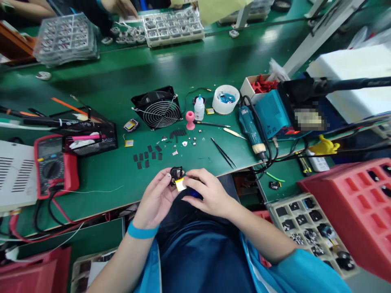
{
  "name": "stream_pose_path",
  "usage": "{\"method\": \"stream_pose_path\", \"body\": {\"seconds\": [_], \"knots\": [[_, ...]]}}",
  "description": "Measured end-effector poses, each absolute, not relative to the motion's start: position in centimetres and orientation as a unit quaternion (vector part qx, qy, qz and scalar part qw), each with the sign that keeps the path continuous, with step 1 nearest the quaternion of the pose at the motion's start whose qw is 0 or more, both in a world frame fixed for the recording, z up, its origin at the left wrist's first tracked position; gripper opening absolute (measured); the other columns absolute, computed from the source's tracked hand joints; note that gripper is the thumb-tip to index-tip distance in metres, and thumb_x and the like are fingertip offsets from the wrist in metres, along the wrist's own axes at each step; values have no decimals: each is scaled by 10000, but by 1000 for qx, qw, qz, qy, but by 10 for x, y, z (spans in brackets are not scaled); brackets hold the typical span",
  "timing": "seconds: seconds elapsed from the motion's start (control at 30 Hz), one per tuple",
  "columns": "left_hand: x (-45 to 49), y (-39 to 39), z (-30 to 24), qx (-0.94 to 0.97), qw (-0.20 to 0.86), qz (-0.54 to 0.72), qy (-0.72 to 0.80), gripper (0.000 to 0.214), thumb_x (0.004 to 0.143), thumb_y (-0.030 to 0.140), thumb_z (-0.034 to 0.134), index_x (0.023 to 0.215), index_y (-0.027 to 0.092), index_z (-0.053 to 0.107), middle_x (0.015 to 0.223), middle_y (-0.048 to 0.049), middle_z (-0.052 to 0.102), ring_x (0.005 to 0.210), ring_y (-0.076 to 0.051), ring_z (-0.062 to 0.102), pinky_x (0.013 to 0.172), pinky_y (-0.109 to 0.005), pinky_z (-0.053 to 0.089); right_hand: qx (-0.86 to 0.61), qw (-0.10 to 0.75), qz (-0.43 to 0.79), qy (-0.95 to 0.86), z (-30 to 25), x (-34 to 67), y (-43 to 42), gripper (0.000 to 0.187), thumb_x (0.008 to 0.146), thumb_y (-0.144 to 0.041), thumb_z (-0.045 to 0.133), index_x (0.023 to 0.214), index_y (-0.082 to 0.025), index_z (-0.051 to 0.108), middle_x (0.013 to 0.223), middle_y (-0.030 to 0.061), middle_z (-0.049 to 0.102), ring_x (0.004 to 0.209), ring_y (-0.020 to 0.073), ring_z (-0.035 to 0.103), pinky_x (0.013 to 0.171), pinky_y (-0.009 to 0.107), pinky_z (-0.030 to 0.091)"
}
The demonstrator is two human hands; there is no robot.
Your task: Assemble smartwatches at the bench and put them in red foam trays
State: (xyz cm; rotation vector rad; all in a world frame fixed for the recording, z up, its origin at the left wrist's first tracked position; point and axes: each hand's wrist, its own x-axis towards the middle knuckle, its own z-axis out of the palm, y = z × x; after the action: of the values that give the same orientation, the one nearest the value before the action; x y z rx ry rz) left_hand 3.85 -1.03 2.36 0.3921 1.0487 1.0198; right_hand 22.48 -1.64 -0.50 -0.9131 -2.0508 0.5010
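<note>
Over the bench's front edge, my left hand (157, 197) pinches a small black electronic housing (176, 174) between thumb and fingers. A flat silver battery pack with yellow edges (181, 184) sits against the housing's lower side. My right hand (209, 189) is curled beside it, its fingertips close to the battery's right edge. Under those fingers shows a dark blue rounded piece (195, 193), mostly hidden; its exact kind is unclear. Beyond my hands lie small black foam pads (146, 155) and black tweezers (223, 153).
A cooling fan (159, 110), glue bottle (199, 108) and white tub (225, 99) stand on the bench. Rightward are an electric screwdriver (251, 128) and a teal soldering station (271, 112). A red multimeter (55, 162) stands left. A parts tray (290, 224) lies lower right.
</note>
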Motion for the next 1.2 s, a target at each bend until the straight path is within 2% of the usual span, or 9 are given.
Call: {"method": "stream_pose_path", "body": {"seconds": [0.17, 0.37, 0.5, 0.73, 1.0, 1.2], "knots": [[45, -17, 26, 149, 763, 446, 444, 389, 755, 329, 900, 1040, 163, 692, 1036, -58, 751, 890, -155, 715, 770, -238, 632, -372, 439, 135, -806, -4, 223, -23, 116, 974, -217, 647, 1082, -175, 648, 1011, 122, 693, 895, 205, 631, 773, 340, 572], [49, -23, 26, 153, 768, 439, 441, 351, 769, 336, 892, 1016, 174, 704, 1016, -48, 758, 899, -157, 721, 802, -256, 636, -363, 458, 141, -799, 0, 228, -26, 103, 980, -164, 625, 1074, -168, 665, 943, 103, 730, 817, 193, 650, 710, 333, 548], [49, -26, 26, 166, 772, 429, 439, 307, 804, 325, 861, 1044, 190, 726, 1016, -44, 761, 893, -149, 720, 806, -249, 631, -370, 467, 166, -786, 3, 231, -24, 112, 988, -194, 619, 1070, -180, 694, 901, 95, 727, 791, 195, 653, 702, 339, 560], [54, -36, 22, 197, 754, 416, 468, 369, 802, 372, 850, 1118, 213, 747, 1135, -74, 748, 1007, -215, 721, 902, -368, 632, -400, 477, 286, -728, 9, 234, -23, 73, 983, -205, 645, 1014, -200, 710, 867, 56, 722, 793, 167, 685, 720, 304, 587], [61, -45, 20, 277, 694, 437, 501, 367, 841, 400, 810, 1151, 211, 758, 1105, -73, 753, 947, -171, 689, 801, -234, 593, -431, 468, 343, -691, 9, 234, -30, 95, 968, -250, 672, 939, -179, 727, 790, 42, 703, 707, 146, 651, 659, 270, 539], [65, -49, 24, 267, 703, 442, 490, 383, 847, 379, 804, 1189, 225, 724, 1158, -88, 761, 1089, -231, 712, 978, -356, 597, -461, 464, 364, -662, 13, 230, -37, 111, 965, -255, 655, 899, -195, 720, 734, 15, 672, 626, 127, 599, 592, 250, 501]]}}
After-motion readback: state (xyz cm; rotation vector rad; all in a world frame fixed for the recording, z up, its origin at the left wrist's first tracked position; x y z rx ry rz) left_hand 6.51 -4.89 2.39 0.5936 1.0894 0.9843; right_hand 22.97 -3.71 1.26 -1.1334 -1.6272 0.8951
